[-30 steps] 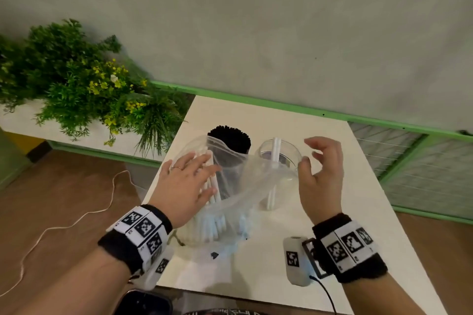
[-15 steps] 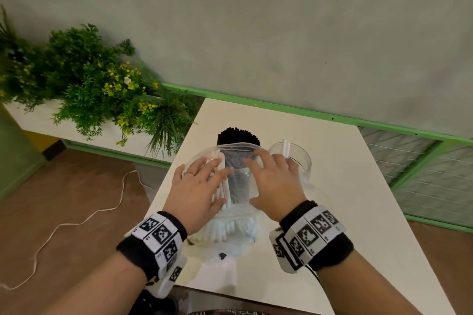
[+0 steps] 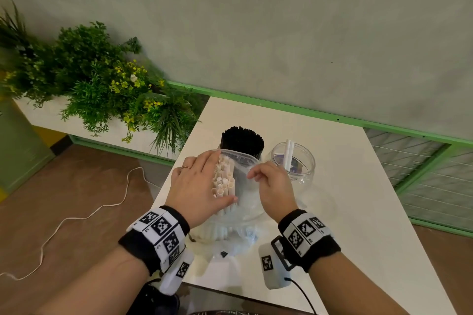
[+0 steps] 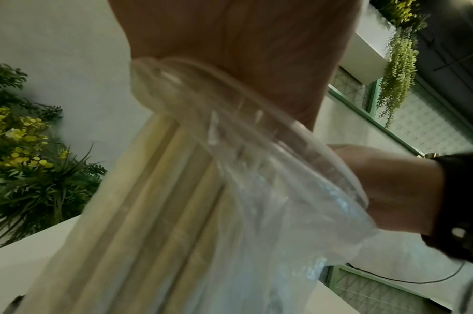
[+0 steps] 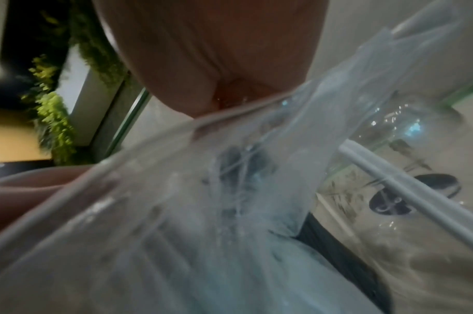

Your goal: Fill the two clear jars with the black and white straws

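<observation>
A clear plastic bag [image 3: 245, 186] full of white straws [image 3: 224, 184] stands upright near the table's front edge. My left hand [image 3: 204, 184] grips the bag's left side, thumb across the front of the bundle. My right hand [image 3: 256, 174] pinches the bag's open rim on the right. In the left wrist view the white straws [image 4: 149, 212] run down from my palm inside the bag [image 4: 283, 191]. Behind the bag, one jar holds a dense bunch of black straws [image 3: 242, 140]. To its right the second clear jar [image 3: 304, 174] holds a white straw or two [image 3: 289, 153].
The white table [image 3: 345, 212] meets a green rail [image 3: 307, 110] and grey wall at the back. A planter of green plants [image 3: 102, 84] stands to the left, and a white cable [image 3: 76, 217] lies on the brown floor. A wire fence [image 3: 422, 174] is on the right.
My right hand left the air beside the right jar, came over the bag's mouth, and now pinches its rim. The left hand has stayed on the bag.
</observation>
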